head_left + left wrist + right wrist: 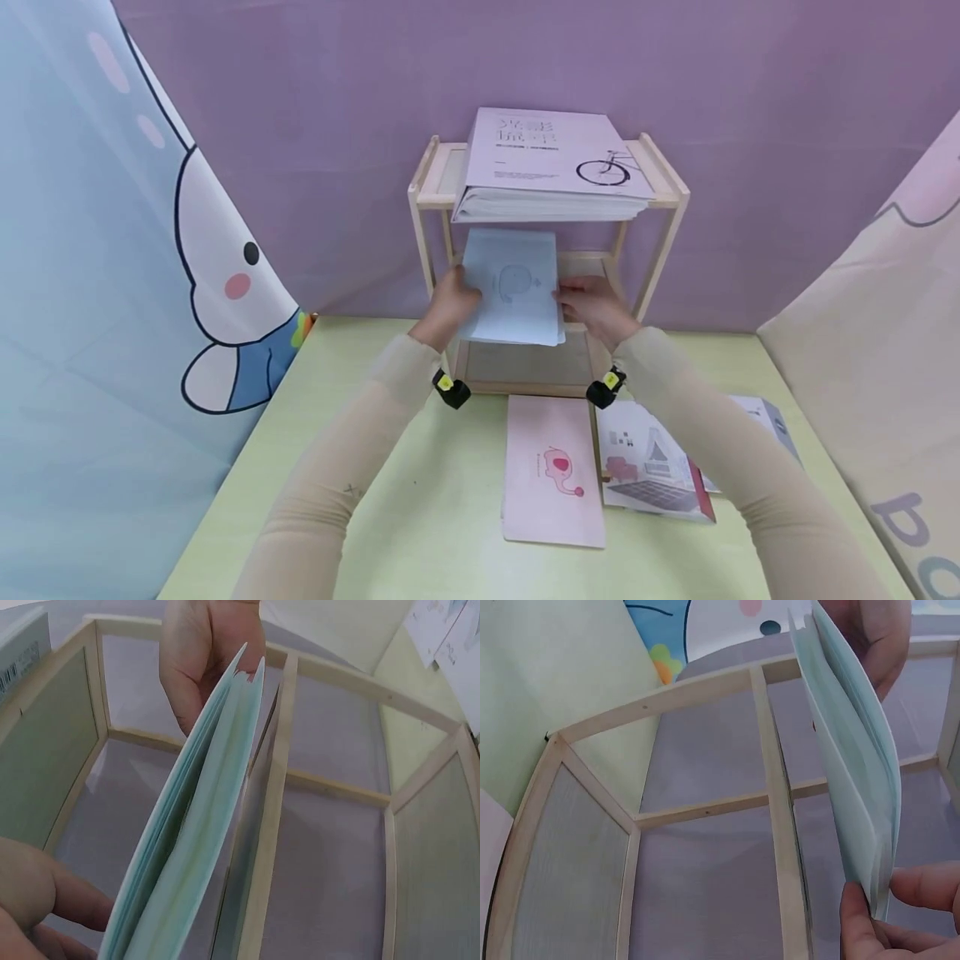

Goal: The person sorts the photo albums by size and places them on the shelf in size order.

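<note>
Between my two hands is a thin light-blue notebook [512, 287] with a faint round drawing on its cover, in front of the middle level of a small wooden shelf rack [662, 242]. My left hand [454, 302] grips its left edge, thumb on the cover. At the right edge, my right hand [595, 305] pinches it between thumb and fingers. In the left wrist view the notebook [199, 817] appears edge-on with its pages slightly parted, above a shelf board. The right wrist view shows the fingers [922, 889] on both covers of the notebook [847, 750].
A thick stack of white books [551, 158] lies on the rack's top level. In front of the rack are a pink elephant notebook [553, 471], a white book with a building picture [652, 458] and another book [772, 421], partly behind my right sleeve. Printed curtains flank the table [420, 517].
</note>
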Motion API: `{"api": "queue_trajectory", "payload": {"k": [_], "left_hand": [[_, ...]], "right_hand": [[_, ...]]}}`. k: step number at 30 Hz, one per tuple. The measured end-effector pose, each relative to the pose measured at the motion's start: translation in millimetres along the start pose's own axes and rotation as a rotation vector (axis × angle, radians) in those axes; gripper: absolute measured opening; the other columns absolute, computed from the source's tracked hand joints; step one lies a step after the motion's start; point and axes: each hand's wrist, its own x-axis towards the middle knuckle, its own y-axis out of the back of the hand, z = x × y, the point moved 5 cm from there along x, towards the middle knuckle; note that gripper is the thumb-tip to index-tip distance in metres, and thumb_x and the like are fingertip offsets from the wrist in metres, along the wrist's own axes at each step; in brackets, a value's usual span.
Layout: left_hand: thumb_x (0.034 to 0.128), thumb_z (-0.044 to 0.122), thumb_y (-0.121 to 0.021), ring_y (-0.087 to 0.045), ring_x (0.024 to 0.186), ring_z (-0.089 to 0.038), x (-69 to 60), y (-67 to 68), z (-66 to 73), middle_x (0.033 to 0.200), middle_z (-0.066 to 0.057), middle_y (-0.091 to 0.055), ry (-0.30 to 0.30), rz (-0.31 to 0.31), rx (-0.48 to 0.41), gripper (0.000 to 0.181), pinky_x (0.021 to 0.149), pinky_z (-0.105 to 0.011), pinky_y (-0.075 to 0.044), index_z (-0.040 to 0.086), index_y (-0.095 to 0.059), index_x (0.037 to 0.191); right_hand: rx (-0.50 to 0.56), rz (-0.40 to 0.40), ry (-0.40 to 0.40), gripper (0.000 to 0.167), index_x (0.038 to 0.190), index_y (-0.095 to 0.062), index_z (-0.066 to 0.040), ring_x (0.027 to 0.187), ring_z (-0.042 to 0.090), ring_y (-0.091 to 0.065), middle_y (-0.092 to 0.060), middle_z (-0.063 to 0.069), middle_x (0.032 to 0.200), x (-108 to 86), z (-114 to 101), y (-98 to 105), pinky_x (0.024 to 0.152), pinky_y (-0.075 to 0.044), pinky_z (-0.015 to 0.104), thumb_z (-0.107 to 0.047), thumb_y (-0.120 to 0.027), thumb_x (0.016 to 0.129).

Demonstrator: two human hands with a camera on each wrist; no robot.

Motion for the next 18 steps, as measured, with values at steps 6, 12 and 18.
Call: {"api": "queue_trajectory", "payload": {"k": [6,12,18], "left_hand": [[0.0804,-0.005,-0.047,-0.044,0.125,-0.033,7.9,0.2,-2.1,0.143,-0.021,-0.038,0.087,0.001,-0.065,0.069,0.101,-0.041,-0.042,-0.003,-0.024,0.146],[0.0806,-0.005,-0.046,-0.047,0.121,-0.032,12.8,-1.1,-1.9,0.14,-0.02,-0.041,0.136,0.012,-0.145,0.067,0.099,-0.043,-0.043,-0.004,-0.026,0.144],[0.0877,0.008,-0.047,-0.048,0.119,-0.029,13.7,-1.4,-1.4,0.137,-0.018,-0.043,0.178,0.016,-0.145,0.059,0.099,-0.042,-0.042,-0.001,-0.028,0.143]], "right_hand": [[-0.014,0.028,-0.039,0.042,0.135,-0.042,0.008,0.122,0.032,-0.05,-0.048,0.022,0.135,10.7,-2,1,0.099,-0.043,0.04,-0.005,-0.05,0.096],[-0.007,-0.003,-0.07,0.043,0.138,-0.04,0.006,0.124,0.032,-0.049,-0.047,0.022,0.137,19.9,-1,-1,0.098,-0.044,0.042,-0.006,-0.048,0.097],[0.059,-0.008,-0.082,0.043,0.136,-0.042,0.005,0.121,0.032,-0.051,-0.049,0.022,0.135,27.1,4,-5,0.097,-0.045,0.043,-0.004,-0.051,0.095]]}}
